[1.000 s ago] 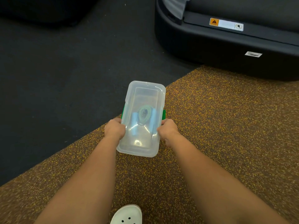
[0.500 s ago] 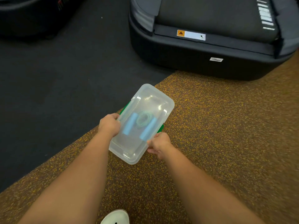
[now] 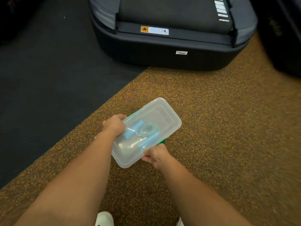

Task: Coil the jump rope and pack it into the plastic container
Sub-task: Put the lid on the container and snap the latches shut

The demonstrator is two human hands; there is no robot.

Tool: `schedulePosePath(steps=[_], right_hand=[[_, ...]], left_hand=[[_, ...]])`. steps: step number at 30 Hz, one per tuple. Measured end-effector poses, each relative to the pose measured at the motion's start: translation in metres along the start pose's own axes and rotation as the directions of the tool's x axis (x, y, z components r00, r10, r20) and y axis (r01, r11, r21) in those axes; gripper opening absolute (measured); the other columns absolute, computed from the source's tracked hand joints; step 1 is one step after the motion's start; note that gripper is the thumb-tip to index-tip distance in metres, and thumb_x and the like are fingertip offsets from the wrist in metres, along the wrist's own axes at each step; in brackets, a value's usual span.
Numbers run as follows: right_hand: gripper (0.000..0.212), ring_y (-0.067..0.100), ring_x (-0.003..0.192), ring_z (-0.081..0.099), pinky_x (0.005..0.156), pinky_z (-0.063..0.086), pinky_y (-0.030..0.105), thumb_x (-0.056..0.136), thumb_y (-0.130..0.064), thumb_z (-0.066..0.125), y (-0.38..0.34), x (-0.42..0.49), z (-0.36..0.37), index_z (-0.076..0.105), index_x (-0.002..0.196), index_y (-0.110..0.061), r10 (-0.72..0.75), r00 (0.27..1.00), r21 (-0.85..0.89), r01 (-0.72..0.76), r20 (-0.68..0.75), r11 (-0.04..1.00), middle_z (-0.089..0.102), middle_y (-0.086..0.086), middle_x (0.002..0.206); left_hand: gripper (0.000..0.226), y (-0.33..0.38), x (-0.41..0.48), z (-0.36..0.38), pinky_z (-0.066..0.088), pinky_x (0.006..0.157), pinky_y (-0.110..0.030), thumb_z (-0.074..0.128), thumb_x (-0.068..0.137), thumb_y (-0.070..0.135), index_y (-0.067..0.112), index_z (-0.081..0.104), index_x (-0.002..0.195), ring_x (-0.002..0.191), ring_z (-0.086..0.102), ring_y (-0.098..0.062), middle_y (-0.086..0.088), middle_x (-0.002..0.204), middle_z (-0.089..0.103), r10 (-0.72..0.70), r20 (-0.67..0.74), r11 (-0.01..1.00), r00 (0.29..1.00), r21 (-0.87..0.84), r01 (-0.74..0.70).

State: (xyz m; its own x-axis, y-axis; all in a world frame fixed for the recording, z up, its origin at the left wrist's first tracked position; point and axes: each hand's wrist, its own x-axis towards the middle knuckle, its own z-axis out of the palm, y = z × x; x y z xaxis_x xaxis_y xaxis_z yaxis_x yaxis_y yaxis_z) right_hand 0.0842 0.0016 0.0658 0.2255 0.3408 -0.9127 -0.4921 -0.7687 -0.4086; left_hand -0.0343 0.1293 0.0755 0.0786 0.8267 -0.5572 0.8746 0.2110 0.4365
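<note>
I hold a clear plastic container (image 3: pixel 164 117) with its lid on and green side clips, above the speckled floor. Through the lid shows the coiled jump rope (image 3: pixel 147 128), a pale green coil between two light blue handles. My left hand (image 3: pixel 114 124) grips the container's left long side. My right hand (image 3: pixel 156 154) grips the near right side, just below a green clip. The box is turned diagonally, its far end pointing up and right.
The dark rear end of a treadmill (image 3: pixel 171 51) stands on the floor ahead. Black matting (image 3: pixel 48 79) covers the floor on the left, brown speckled rubber flooring (image 3: pixel 228 128) on the right. White shoes (image 3: pixel 104 219) show at the bottom edge.
The container has turned clockwise from straight ahead to diagonal while both hands keep hold. The view has shifted, bringing the treadmill more into sight.
</note>
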Motion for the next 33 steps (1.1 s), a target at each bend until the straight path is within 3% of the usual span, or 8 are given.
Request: schedulePosePath(steps=[3, 7, 10, 13, 21, 24, 27, 33], right_hand=[[0.042, 0.023, 0.071, 0.063, 0.050, 0.055, 0.031, 0.082, 0.021, 0.050, 0.007, -0.002, -0.007, 0.055, 0.118, 0.002, 0.028, 0.999, 0.074, -0.027, -0.018, 0.997, 0.064, 0.018, 0.111], [0.040, 0.025, 0.076, 0.062, 0.058, 0.056, 0.034, 0.082, 0.022, 0.051, 0.017, -0.005, -0.012, 0.053, 0.118, 0.004, 0.084, 0.996, 0.170, -0.082, -0.002, 0.982, 0.061, 0.014, 0.094], [0.041, 0.027, 0.079, 0.061, 0.068, 0.057, 0.035, 0.081, 0.021, 0.053, 0.025, -0.002, -0.013, 0.052, 0.119, 0.004, 0.121, 0.993, 0.231, -0.117, -0.005, 0.966, 0.059, 0.016, 0.098], [0.037, 0.027, 0.082, 0.061, 0.064, 0.057, 0.034, 0.081, 0.020, 0.054, 0.028, 0.000, -0.015, 0.055, 0.115, 0.006, 0.133, 0.991, 0.273, -0.125, -0.012, 0.954, 0.060, 0.016, 0.093], [0.044, 0.026, 0.079, 0.062, 0.063, 0.059, 0.034, 0.081, 0.021, 0.053, 0.029, 0.008, -0.008, 0.055, 0.120, 0.002, 0.148, 0.987, 0.445, -0.109, -0.056, 0.889, 0.062, 0.019, 0.104], [0.040, 0.030, 0.086, 0.064, 0.071, 0.058, 0.035, 0.081, 0.021, 0.053, 0.029, 0.009, -0.009, 0.055, 0.118, 0.006, 0.150, 0.988, 0.439, -0.116, -0.044, 0.891, 0.062, 0.021, 0.101], [0.041, 0.032, 0.091, 0.065, 0.068, 0.058, 0.035, 0.081, 0.021, 0.052, 0.031, 0.008, -0.007, 0.054, 0.119, 0.005, 0.160, 0.986, 0.437, -0.126, -0.041, 0.891, 0.062, 0.023, 0.109], [0.040, 0.029, 0.084, 0.063, 0.076, 0.058, 0.036, 0.082, 0.018, 0.056, 0.032, 0.012, -0.006, 0.054, 0.120, 0.007, 0.169, 0.983, 0.421, -0.126, -0.066, 0.898, 0.060, 0.022, 0.112]], left_hand=[[0.051, 0.011, -0.003, 0.009, 0.034, 0.105, -0.034, 0.040, 0.088, 0.003, 0.030, 0.056, 0.128, 0.124, 0.046, -0.033, -0.010, 0.135, 0.054, 0.055, 0.027, 0.997, 0.998, 0.057, -0.057], [0.059, 0.019, -0.002, 0.020, 0.027, 0.110, -0.052, 0.034, 0.085, 0.004, 0.039, 0.052, 0.129, 0.132, 0.029, -0.034, -0.009, 0.140, 0.044, 0.084, 0.107, 0.990, 0.991, 0.106, -0.095], [0.058, 0.027, -0.001, 0.026, 0.021, 0.109, -0.059, 0.034, 0.085, 0.006, 0.042, 0.050, 0.128, 0.133, 0.022, -0.031, -0.006, 0.140, 0.042, 0.135, 0.189, 0.971, 0.973, 0.171, -0.168], [0.060, 0.040, -0.006, 0.031, 0.015, 0.106, -0.064, 0.039, 0.086, 0.009, 0.046, 0.042, 0.133, 0.138, 0.017, -0.029, 0.004, 0.146, 0.034, 0.152, 0.232, 0.941, 0.961, 0.263, -0.212], [0.076, 0.056, -0.007, 0.042, 0.024, 0.098, -0.054, 0.050, 0.078, 0.010, 0.047, 0.028, 0.140, 0.128, 0.023, -0.026, 0.006, 0.142, 0.033, 0.310, 0.232, 0.829, 0.922, 0.408, -0.381], [0.080, 0.049, -0.003, 0.043, 0.025, 0.099, -0.053, 0.054, 0.078, 0.014, 0.049, 0.022, 0.142, 0.129, 0.022, -0.025, 0.009, 0.143, 0.030, 0.316, 0.256, 0.801, 0.914, 0.444, -0.401], [0.080, 0.041, -0.002, 0.044, 0.023, 0.101, -0.054, 0.055, 0.082, 0.017, 0.047, 0.016, 0.145, 0.132, 0.019, -0.025, 0.009, 0.147, 0.025, 0.309, 0.283, 0.796, 0.908, 0.446, -0.410], [0.075, 0.031, 0.001, 0.047, 0.024, 0.105, -0.053, 0.058, 0.086, 0.028, 0.047, 0.014, 0.145, 0.134, 0.015, -0.023, 0.013, 0.150, 0.023, 0.339, 0.278, 0.784, 0.899, 0.444, -0.433]])
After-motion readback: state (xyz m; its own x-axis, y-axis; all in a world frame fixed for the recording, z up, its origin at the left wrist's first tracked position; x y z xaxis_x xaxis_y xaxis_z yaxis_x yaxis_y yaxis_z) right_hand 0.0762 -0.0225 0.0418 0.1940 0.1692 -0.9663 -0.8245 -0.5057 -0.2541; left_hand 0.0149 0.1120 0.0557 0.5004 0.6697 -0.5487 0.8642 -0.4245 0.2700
